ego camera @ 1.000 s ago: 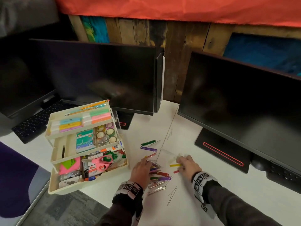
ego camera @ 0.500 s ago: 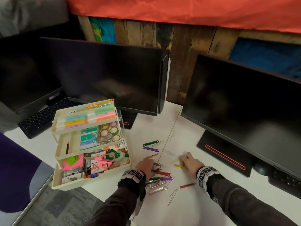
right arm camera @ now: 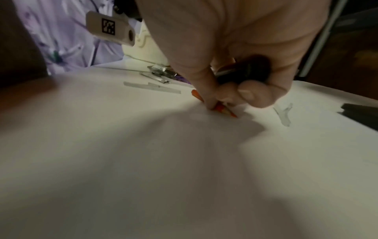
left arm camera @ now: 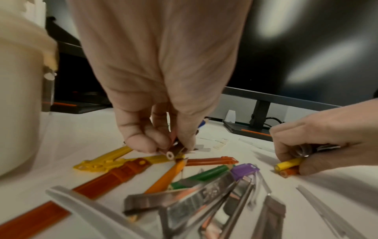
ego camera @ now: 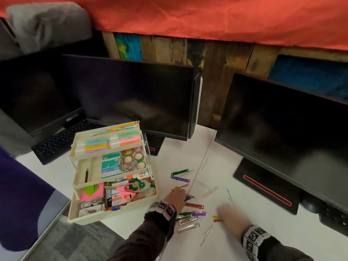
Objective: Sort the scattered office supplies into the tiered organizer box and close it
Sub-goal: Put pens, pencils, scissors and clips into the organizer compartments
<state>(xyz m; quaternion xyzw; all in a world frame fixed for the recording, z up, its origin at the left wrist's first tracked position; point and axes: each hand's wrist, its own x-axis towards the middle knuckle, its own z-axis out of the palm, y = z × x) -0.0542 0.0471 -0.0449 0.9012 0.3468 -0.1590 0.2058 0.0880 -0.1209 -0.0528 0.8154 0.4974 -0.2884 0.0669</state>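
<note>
**Both hands gather pencil stubs**

Since half a second ago, the right hand (ego camera: 232, 218) has slid toward the lower centre of the frame, onto the yellow stub (left arm camera: 288, 164) and orange stub (left arm camera: 288, 172), fingers curled and pinching them. Left hand (left arm camera: 161, 103) pinches a brown stub (left arm camera: 174, 151) amid scattered clips (ego camera: 179, 172). The open organizer (ego camera: 82, 218) sits at centre-left on the desk (ego camera: 235, 245).

Shiny metal clips (left arm camera: 204, 198) and plastic fasteners (left arm camera: 122, 173) lie on a smooth white table (ego camera: 263, 232).
</note>
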